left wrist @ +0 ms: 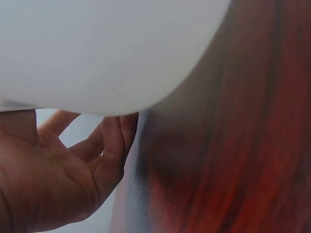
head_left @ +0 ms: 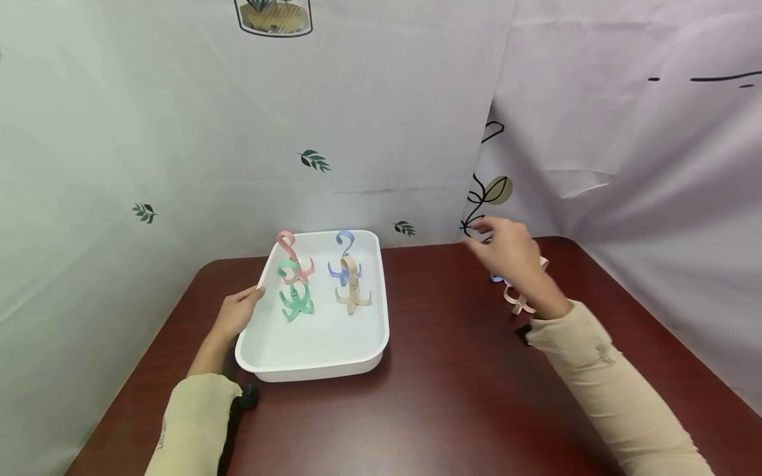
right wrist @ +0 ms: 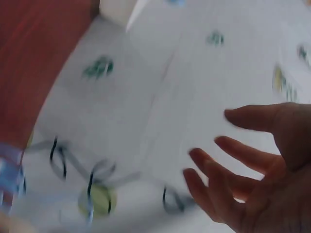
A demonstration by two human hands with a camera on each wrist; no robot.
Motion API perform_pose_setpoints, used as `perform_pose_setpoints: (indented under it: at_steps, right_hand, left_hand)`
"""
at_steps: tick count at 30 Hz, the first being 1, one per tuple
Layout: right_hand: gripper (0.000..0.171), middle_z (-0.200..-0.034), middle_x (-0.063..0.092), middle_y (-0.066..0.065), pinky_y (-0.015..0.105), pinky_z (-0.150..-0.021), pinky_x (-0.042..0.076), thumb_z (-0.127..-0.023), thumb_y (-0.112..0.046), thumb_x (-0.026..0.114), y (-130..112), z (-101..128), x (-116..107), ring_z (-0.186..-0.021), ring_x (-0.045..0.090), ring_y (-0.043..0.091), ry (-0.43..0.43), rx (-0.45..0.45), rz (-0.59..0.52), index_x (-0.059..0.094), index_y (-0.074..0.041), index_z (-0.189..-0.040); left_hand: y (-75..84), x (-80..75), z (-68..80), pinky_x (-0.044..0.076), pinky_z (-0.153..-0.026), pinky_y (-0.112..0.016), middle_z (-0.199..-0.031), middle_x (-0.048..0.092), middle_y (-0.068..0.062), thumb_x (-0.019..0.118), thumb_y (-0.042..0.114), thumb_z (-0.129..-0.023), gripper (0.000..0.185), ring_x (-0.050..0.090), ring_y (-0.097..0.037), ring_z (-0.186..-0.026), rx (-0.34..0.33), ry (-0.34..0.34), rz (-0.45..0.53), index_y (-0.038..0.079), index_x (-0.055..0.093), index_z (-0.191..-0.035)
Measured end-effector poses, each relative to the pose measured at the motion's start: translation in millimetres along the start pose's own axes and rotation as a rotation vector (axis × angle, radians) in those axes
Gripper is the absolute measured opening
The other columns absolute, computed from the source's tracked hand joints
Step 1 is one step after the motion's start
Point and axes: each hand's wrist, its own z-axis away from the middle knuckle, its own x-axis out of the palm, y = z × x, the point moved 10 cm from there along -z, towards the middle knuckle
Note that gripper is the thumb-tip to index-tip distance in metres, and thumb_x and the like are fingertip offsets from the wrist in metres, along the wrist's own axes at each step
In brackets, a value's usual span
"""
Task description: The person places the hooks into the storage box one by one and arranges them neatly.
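My left hand [head_left: 238, 312] grips the left rim of a white tray [head_left: 315, 347], thumb over the edge. In the left wrist view, its fingers [left wrist: 112, 141] reach under the tray's side. Four-armed plastic hanger hooks stand in the tray: pink [head_left: 287, 244] and green [head_left: 296, 305] on the left, blue [head_left: 345, 242] and beige [head_left: 352, 295] on the right. My right hand [head_left: 506, 250] is raised over the table's right side, holding nothing, its fingers spread and relaxed in the right wrist view. Below it, partly hidden, are a pale pink hook [head_left: 520, 305] and a blue hook [head_left: 496, 278].
The dark red wooden table [head_left: 452, 370] has rounded back corners. A white cloth backdrop [head_left: 381, 119] with printed plants hangs right behind its back edge and along both sides. A black wrist strap [head_left: 250, 396] shows by the left sleeve.
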Motion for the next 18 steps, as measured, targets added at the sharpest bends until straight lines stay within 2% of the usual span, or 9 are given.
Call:
perform_pose_setpoints:
  at_steps: [4,9,12,15,18]
  right_hand:
    - [0.03,-0.109,0.072,0.017,0.052,-0.072,0.05,-0.094,-0.015,0.058,41,6,-22,-0.094,0.066,0.035,-0.057,-0.015,-0.013,0.07,-0.005,-0.119]
    - [0.033,-0.106,0.068,0.026,0.049,-0.075,0.045,-0.088,0.001,0.054,87,9,-35,-0.086,0.059,0.037,-0.138,-0.056,0.003,0.068,0.002,-0.118]
    - [0.036,-0.11,0.067,0.027,0.045,-0.074,0.045,-0.085,0.004,0.057,105,11,-29,-0.086,0.061,0.036,-0.227,-0.093,0.029,0.067,0.003,-0.119]
    - [0.035,-0.114,0.066,0.027,0.041,-0.074,0.049,-0.085,0.003,0.065,116,14,-18,-0.091,0.067,0.041,-0.306,-0.128,0.006,0.066,0.005,-0.12]
    - [0.035,-0.113,0.068,0.026,0.034,-0.072,0.053,-0.085,0.0,0.072,123,15,-9,-0.098,0.068,0.045,-0.326,-0.13,-0.053,0.066,0.007,-0.119]
  left_hand:
    - [0.2,0.9,-0.2,0.056,-0.088,-0.042,-0.141,0.048,-0.032,0.035,0.04,-0.106,0.063,0.057,-0.043,-0.121,-0.004,-0.01,-0.005,-0.004,0.035,-0.15]
    - [2.8,-1.9,-0.9,0.055,-0.089,-0.044,-0.141,0.047,-0.033,0.034,0.041,-0.106,0.064,0.056,-0.044,-0.121,0.006,-0.008,-0.014,-0.005,0.036,-0.15]
    - [2.5,-2.6,-0.5,0.054,-0.091,-0.046,-0.142,0.047,-0.033,0.034,0.042,-0.106,0.064,0.055,-0.044,-0.122,0.001,-0.011,-0.014,-0.004,0.036,-0.15]
    - [1.3,-2.0,0.0,0.055,-0.091,-0.045,-0.142,0.047,-0.033,0.034,0.042,-0.106,0.064,0.055,-0.044,-0.122,-0.006,-0.012,-0.011,-0.004,0.035,-0.15]
    - [0.4,-0.2,-0.4,0.055,-0.09,-0.044,-0.142,0.047,-0.032,0.035,0.042,-0.106,0.064,0.056,-0.043,-0.122,-0.007,-0.015,-0.01,-0.003,0.035,-0.15]
